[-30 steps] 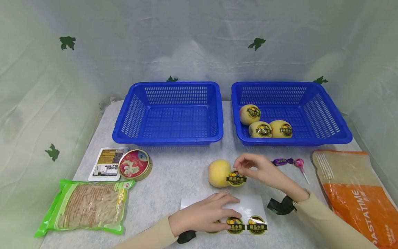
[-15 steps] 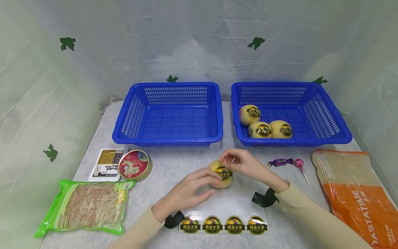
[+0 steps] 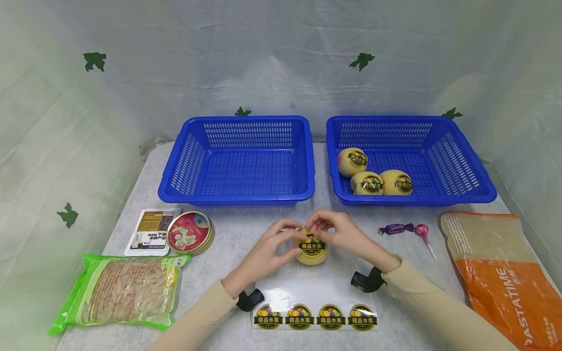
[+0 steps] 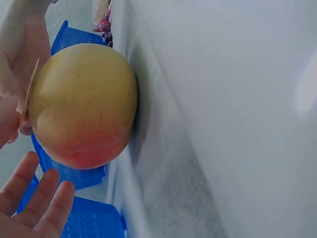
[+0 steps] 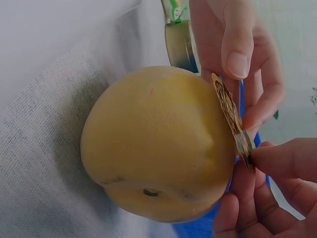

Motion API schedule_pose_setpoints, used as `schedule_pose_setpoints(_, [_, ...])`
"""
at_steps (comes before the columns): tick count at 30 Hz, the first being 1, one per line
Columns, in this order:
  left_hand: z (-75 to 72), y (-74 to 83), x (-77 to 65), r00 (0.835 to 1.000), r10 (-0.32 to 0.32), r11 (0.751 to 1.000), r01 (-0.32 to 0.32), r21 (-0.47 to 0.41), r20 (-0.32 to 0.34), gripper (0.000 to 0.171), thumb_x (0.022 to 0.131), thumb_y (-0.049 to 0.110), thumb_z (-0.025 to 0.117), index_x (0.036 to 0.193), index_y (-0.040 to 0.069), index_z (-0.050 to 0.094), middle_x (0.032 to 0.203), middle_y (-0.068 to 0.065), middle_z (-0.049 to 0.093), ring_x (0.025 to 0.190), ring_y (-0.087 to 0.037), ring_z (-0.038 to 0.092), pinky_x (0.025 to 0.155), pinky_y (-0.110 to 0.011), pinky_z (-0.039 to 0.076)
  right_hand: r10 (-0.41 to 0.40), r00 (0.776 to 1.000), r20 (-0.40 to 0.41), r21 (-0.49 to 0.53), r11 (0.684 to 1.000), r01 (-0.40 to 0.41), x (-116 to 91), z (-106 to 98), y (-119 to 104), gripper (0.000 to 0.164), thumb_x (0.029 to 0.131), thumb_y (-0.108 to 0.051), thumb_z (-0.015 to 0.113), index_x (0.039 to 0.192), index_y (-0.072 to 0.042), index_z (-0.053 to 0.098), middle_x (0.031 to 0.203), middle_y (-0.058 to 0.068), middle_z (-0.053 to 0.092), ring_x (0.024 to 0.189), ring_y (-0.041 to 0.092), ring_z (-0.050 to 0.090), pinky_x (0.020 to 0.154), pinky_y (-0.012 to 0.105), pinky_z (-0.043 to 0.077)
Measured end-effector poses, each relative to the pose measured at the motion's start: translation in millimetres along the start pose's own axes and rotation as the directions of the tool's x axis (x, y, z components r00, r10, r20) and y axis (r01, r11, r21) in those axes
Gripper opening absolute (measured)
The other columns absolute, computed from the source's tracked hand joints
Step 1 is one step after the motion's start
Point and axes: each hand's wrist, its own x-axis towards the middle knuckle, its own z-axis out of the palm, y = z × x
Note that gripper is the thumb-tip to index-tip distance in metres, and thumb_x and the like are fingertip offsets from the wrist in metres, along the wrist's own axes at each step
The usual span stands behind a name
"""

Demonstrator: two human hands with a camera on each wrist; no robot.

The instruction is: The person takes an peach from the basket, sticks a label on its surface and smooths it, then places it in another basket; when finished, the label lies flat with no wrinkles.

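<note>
A yellow peach point(image 3: 312, 261) with a red blush stands on the table between both hands. A round fruit-label sticker point(image 3: 311, 247) lies over its near upper side; in the right wrist view, its edge stands partly away from the skin. My right hand point(image 3: 341, 233) pinches the sticker's edge between thumb and fingers. My left hand point(image 3: 265, 248) reaches to the peach's left side, its fingers extended and slightly bent near the sticker; whether they touch it is unclear. Below the peach lies a white sticker sheet point(image 3: 316, 291) with several labels along its near edge.
At the back stand a blue basket point(image 3: 237, 200) on the left and another blue basket point(image 3: 439, 199) with three labelled peaches point(image 3: 352, 165). Left lie a green-edged bag point(image 3: 127, 292), a round tin point(image 3: 190, 233) and a flat packet point(image 3: 151, 231). Right are wrapped candy point(image 3: 396, 228), a lollipop point(image 3: 422, 231) and an orange bag point(image 3: 505, 282).
My right hand has brought the sticker leftward from beside the peach onto its near side. My left hand has moved up from the sticker sheet to the peach.
</note>
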Motion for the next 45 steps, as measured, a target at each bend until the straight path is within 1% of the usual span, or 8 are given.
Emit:
schedule_pose_setpoints(14, [9.0,0.4,8.1,1.000,-0.013,0.997,0.013,-0.082,-0.001,0.024,0.084,0.018,0.064,0.107,0.015,0.062,0.120,0.003,0.047,0.112,-0.012,0.044,0.095,-0.030,0.037,0.033,0.999,0.010,0.125,0.992,-0.034,2,0,11,0.019,0.083,0.012,0.047,0.098,0.006,0.058,0.091,0.016,0.058,0.083,0.027,0.053,0.073,0.032,0.046])
schedule_pose_setpoints(24, [12.0,-2.9,10.6,0.997,-0.078,0.994,0.078,-0.078,-0.006,0.025,0.080,0.017,0.069,0.103,0.016,0.060,0.114,0.005,0.049,0.109,-0.010,0.045,0.094,-0.032,0.037,-0.068,0.996,-0.061,0.008,0.998,0.069,3,11,46,0.020,0.081,0.009,0.056,0.097,-0.003,0.060,0.092,0.006,0.058,0.078,0.018,0.053,0.068,0.029,0.046])
schedule_pose_setpoints(28, [12.8,-3.8,10.9,0.994,-0.112,0.985,0.112,-0.130,0.009,0.026,0.079,0.015,0.069,0.103,0.015,0.058,0.113,0.005,0.049,0.107,-0.011,0.045,0.092,-0.031,0.039,-0.051,0.994,-0.097,-0.029,0.998,0.049,1,12,50,0.019,0.081,0.003,0.061,0.096,-0.007,0.059,0.094,0.004,0.057,0.080,0.016,0.052,0.069,0.029,0.046])
schedule_pose_setpoints(31, [13.6,-4.7,11.5,0.985,-0.171,0.965,0.174,-0.198,0.035,0.025,0.078,0.013,0.069,0.101,0.014,0.058,0.113,0.002,0.048,0.106,-0.014,0.045,0.091,-0.032,0.040,-0.010,0.994,-0.109,0.000,1.000,0.010,-2,13,49,0.014,0.082,-0.001,0.063,0.094,-0.005,0.059,0.094,0.006,0.056,0.082,0.019,0.051,0.070,0.034,0.045])
schedule_pose_setpoints(33, [13.3,-4.0,12.8,0.974,-0.218,0.941,0.224,-0.252,0.052,0.023,0.079,0.011,0.068,0.099,0.012,0.058,0.113,0.000,0.048,0.106,-0.016,0.045,0.091,-0.036,0.040,0.008,0.995,-0.103,0.026,1.000,-0.005,-4,11,42,0.010,0.083,-0.002,0.062,0.093,-0.003,0.059,0.095,0.009,0.055,0.084,0.022,0.050,0.072,0.036,0.045])
schedule_pose_setpoints(38, [3.4,12.7,20.1,0.950,-0.305,0.880,0.310,-0.361,0.072,0.009,0.084,0.006,0.061,0.092,0.003,0.058,0.110,-0.009,0.048,0.104,-0.022,0.045,0.090,-0.044,0.038,0.024,0.998,-0.065,0.091,0.996,-0.018,-7,7,25,0.007,0.086,0.001,0.057,0.091,0.001,0.061,0.101,0.014,0.054,0.092,0.027,0.050,0.075,0.040,0.044])
schedule_pose_setpoints(40, [-0.4,18.5,22.7,0.942,-0.327,0.859,0.331,-0.390,0.080,0.008,0.085,0.005,0.060,0.090,-0.001,0.058,0.108,-0.012,0.048,0.104,-0.023,0.045,0.089,-0.044,0.038,0.025,0.998,-0.053,0.124,0.992,-0.018,-8,7,26,0.008,0.086,0.001,0.056,0.093,0.002,0.060,0.103,0.015,0.053,0.094,0.028,0.050,0.076,0.041,0.044])
schedule_pose_setpoints(45, [-0.4,16.5,23.9,0.918,-0.382,0.802,0.387,-0.454,0.108,0.010,0.084,0.003,0.060,0.089,-0.004,0.058,0.108,-0.012,0.048,0.105,-0.023,0.043,0.091,-0.044,0.036,0.036,0.999,-0.010,0.209,0.977,-0.033,-10,7,35,0.011,0.088,0.000,0.054,0.097,0.003,0.058,0.108,0.015,0.052,0.101,0.028,0.048,0.081,0.041,0.044])
